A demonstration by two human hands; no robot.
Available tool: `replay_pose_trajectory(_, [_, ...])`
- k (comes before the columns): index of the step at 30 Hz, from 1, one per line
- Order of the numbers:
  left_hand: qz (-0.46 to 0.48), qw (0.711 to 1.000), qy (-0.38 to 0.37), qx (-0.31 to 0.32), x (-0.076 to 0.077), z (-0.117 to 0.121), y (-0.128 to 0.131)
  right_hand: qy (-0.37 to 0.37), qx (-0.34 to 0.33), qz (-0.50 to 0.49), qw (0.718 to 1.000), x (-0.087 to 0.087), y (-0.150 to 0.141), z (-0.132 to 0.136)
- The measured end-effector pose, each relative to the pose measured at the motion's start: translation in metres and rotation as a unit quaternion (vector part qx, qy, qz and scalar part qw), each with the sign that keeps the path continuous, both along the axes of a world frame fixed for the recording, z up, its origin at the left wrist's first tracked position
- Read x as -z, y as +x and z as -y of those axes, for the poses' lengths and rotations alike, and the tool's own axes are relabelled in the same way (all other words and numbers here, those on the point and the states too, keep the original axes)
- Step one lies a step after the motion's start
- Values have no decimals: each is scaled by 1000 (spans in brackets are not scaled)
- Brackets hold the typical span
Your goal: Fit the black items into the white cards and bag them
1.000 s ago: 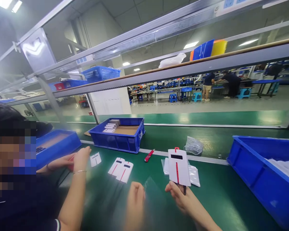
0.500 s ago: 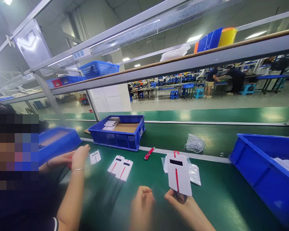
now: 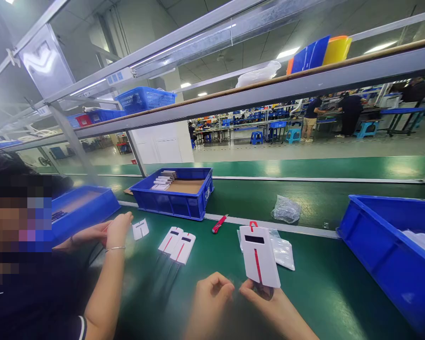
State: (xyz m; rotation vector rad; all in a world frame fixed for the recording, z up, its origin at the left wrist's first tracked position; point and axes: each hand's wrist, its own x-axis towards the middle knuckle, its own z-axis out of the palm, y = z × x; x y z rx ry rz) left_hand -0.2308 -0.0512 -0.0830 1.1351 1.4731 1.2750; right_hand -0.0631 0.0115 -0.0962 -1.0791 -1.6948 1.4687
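Note:
My right hand [image 3: 265,300] grips the bottom end of a white flat cardboard package [image 3: 259,257] with a dark window, a red stripe and a red loop at its top. The package is held up over the table, tilted slightly. My left hand [image 3: 212,300] is just left of it, fingers curled with thumb against forefinger; what they pinch, if anything, I cannot make out. Behind the package lies a stack of clear plastic bags [image 3: 284,254]. Two similar white packages [image 3: 177,246] lie on the green table to the left, dark cables trailing from their lower ends.
A red box cutter [image 3: 219,224] lies near the white strip. A crumpled clear bag [image 3: 286,209] sits further back. Blue bins stand at centre [image 3: 170,204] and right [image 3: 386,264]. At left a co-worker's arm [image 3: 108,278] reaches over the table, near a small white card [image 3: 140,229].
My left hand has moved slightly right and up, closer to my right hand. The package has shifted a little left in my right hand's grip.

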Motion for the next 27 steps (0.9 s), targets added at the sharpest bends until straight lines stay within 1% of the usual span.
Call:
replay_pose_trajectory(5, [-7,1000,-21,-21,0,-5,3,18,28,-1,999,3,-1,-2])
replay_pose_trajectory(8, [-10,999,-30,-12,-2,-7,4,23,41,-6,999,5,-2,1])
replay_pose_trajectory(11, [-16,999,-32,-11,2,-7,4,27,49,-9,998,4,-2,3])
replay_pose_trajectory(16, [-27,999,-7,-15,20,-6,1,13,28,-6,1000,-1,0,1])
replay_pose_trajectory(18, [-21,999,-6,-25,24,-6,-2,8,21,0,1000,-2,2,0])
replay_pose_trajectory(24, [0,998,11,-66,25,-5,-9,31,8,18,999,-6,6,-2])
replay_pose_trajectory(27, [14,997,15,-68,23,-4,-8,49,-2,25,998,-4,7,-2])
